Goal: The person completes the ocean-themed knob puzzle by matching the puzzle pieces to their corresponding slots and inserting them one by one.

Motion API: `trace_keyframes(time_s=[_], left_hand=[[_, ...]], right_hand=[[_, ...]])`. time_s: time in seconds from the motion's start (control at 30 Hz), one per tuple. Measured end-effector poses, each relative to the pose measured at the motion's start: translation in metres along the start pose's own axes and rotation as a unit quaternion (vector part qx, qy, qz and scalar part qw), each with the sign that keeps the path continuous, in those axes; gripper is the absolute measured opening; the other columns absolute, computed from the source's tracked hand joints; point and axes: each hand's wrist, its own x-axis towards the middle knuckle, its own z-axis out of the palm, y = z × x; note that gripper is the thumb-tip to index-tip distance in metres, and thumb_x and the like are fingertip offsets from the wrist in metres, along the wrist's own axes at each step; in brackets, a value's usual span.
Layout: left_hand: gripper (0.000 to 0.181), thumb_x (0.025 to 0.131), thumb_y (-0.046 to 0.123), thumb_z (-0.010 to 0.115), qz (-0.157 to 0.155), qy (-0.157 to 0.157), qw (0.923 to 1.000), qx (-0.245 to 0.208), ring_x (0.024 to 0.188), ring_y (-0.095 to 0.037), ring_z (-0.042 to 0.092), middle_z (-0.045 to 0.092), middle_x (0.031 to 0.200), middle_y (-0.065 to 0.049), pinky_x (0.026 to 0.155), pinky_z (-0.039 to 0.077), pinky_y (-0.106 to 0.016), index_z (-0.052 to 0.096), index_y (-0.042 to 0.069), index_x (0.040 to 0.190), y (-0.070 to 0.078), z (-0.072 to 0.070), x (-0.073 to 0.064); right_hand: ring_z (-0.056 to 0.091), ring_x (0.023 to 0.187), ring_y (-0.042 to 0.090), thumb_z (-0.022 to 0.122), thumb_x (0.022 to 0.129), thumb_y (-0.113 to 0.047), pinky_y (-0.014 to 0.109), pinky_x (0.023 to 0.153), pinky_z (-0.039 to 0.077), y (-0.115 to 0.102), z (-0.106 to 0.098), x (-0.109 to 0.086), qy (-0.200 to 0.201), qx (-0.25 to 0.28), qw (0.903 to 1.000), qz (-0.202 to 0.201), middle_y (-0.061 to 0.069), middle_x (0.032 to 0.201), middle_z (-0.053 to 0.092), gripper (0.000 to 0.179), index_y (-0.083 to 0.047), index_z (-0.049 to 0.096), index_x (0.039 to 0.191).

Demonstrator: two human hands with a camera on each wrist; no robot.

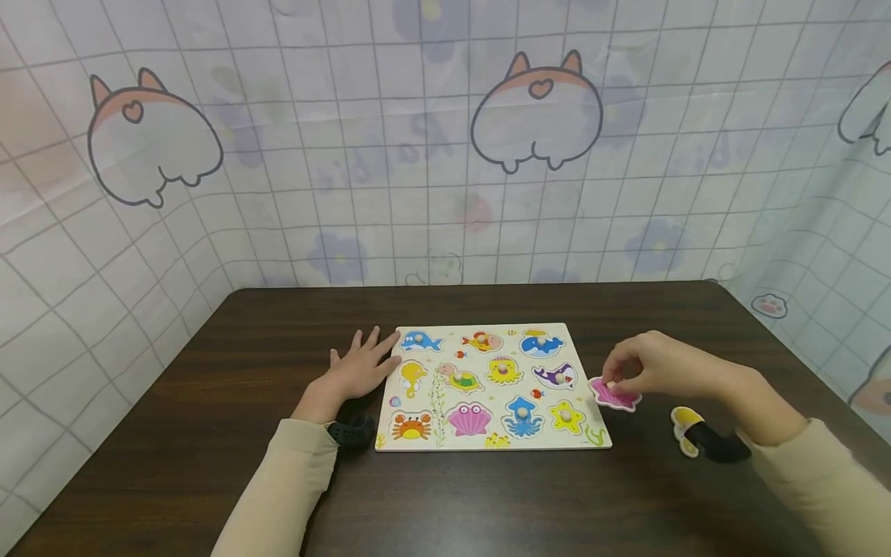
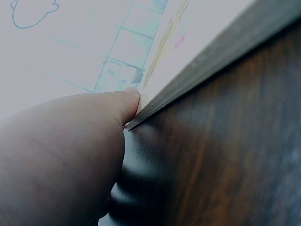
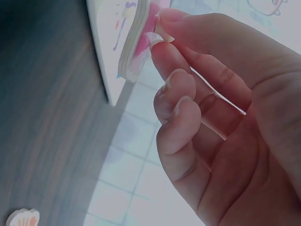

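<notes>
My left hand (image 1: 358,371) lies at the left edge of a white sea-animal puzzle board (image 1: 435,398), its fingers spread and touching the rim. In the left wrist view, a thumb (image 2: 124,106) meets the board's corner. Beyond the board's right edge, my right hand (image 1: 650,363) pinches a pink puzzle piece (image 1: 616,396) by its small knob between thumb and finger. Seen from the right wrist, this pink piece (image 3: 138,44) stands on edge to that camera, overlapping the board (image 3: 106,56), while the other fingers curl loosely below. The piece's printed picture is mostly hidden.
A yellow-and-white puzzle piece (image 1: 685,422) lies on the dark wooden table (image 1: 487,503) beside the right wrist's black strap (image 1: 724,447). On the board are a crab (image 1: 411,425), a pink shell (image 1: 469,419), a starfish (image 1: 567,418) and several other animals. A patterned cloth (image 1: 418,155) hangs behind.
</notes>
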Motion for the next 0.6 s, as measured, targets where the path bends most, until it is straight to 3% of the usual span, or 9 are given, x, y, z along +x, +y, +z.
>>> trace_keyframes(time_s=[0.6], left_hand=[[0.064,0.110,0.046,0.040,-0.003,0.000,1.0000,0.001,0.153,-0.050,-0.002,0.007,0.169,-0.022,0.109,-0.002,-0.080,0.021,0.020,0.166,-0.001,-0.001,-0.001]], right_hand=[[0.056,0.074,0.010,0.081,0.090,-0.017,0.025,0.062,0.050,-0.046,0.018,0.050,-0.006,-0.041,0.9984,-0.038,-0.015,0.080,0.065,0.005,-0.019,0.078,0.089]])
